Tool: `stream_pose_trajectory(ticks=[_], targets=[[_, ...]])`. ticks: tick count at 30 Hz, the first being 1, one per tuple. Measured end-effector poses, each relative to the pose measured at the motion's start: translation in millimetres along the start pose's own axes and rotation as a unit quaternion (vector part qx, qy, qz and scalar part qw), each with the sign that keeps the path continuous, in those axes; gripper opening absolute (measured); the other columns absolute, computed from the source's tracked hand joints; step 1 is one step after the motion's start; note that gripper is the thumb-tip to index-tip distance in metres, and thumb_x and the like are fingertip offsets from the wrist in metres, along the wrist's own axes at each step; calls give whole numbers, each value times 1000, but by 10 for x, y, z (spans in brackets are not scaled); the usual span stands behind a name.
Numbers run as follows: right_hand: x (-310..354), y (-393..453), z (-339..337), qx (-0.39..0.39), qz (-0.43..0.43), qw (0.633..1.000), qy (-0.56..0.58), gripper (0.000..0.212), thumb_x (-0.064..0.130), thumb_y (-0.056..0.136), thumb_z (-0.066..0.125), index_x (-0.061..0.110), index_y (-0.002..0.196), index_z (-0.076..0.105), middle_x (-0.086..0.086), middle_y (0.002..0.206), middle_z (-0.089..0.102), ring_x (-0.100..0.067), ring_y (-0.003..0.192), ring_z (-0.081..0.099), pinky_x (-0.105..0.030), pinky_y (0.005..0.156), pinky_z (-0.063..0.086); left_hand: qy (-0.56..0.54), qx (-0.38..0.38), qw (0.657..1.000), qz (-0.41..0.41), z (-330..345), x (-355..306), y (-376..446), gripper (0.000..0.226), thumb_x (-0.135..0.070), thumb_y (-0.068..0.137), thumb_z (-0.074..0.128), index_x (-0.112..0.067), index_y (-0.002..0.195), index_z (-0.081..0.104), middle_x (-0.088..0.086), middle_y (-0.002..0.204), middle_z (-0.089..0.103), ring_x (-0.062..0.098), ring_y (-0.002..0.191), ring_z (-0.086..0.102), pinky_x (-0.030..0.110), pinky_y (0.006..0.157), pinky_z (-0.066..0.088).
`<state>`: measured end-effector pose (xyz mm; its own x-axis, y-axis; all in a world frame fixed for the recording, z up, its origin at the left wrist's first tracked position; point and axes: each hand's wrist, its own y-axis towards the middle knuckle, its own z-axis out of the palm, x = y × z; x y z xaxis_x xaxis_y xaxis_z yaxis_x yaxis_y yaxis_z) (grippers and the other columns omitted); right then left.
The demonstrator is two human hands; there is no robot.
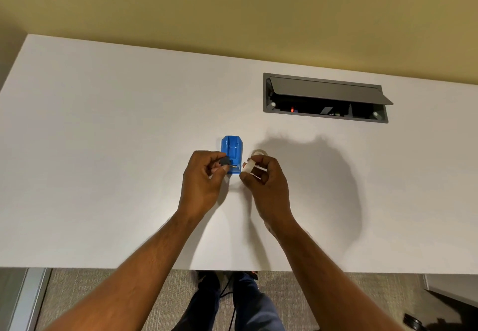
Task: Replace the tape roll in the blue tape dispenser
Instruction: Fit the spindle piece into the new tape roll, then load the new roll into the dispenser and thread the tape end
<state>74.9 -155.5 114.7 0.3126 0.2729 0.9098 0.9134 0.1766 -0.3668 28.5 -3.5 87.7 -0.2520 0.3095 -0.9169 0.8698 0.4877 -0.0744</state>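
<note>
The blue tape dispenser (232,150) stands on the white desk (116,136), its roll bay open and without a roll. My left hand (205,175) is just left of its near end, pinching a small dark grey spool core (224,161) between thumb and fingers. My right hand (266,183) is on the dispenser's right, fingers closed on a whitish tape roll (248,167). Behind that hand a second pale tape roll (259,152) lies on the desk, partly hidden by my fingers.
A grey cable box (326,97) with its lid flipped up is set into the desk at the back right. A yellow wall rises behind the desk. Below the desk's near edge I see carpet, my legs and a dark cable.
</note>
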Motion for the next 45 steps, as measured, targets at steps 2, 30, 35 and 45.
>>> stream_pose_trajectory(ticks=[2, 30, 35, 45], targets=[[-34, -55, -8, 3, 10, 1000, 2, 36, 16, 86, 76, 34, 112, 60, 16, 109, 72, -1, 102, 69, -27, 90, 57, 24, 1, 1000, 19, 34, -15, 139, 21, -14, 91, 71, -24, 109, 69, -10, 104, 63, 1, 93, 63, 8, 80, 48], [-483, -465, -292, -113, 48, 992, -16, 35, 33, 89, 72, 51, 110, 51, 23, 115, 61, 9, 100, 62, -11, 71, 52, 192, 157, 947, 202, 728, 88, -206, 21, -20, 95, 71, -5, 110, 72, 10, 98, 71, 29, 77, 70, 42, 70, 60], [-485, -452, -275, -110, 36, 993, -6, 38, 26, 89, 73, 49, 112, 54, 22, 117, 61, 5, 101, 63, -12, 74, 53, 199, 159, 949, 187, 695, 94, -215, 29, -21, 94, 72, -5, 118, 70, 10, 101, 72, 30, 83, 72, 42, 74, 62], [-228, -229, 152, -34, -84, 992, -88, 40, 23, 91, 73, 43, 123, 58, 17, 118, 56, 1, 100, 64, -9, 78, 51, 203, 114, 965, 122, 248, 310, -453, 10, -19, 99, 61, -14, 98, 69, 0, 86, 68, 16, 69, 63, 37, 61, 58]])
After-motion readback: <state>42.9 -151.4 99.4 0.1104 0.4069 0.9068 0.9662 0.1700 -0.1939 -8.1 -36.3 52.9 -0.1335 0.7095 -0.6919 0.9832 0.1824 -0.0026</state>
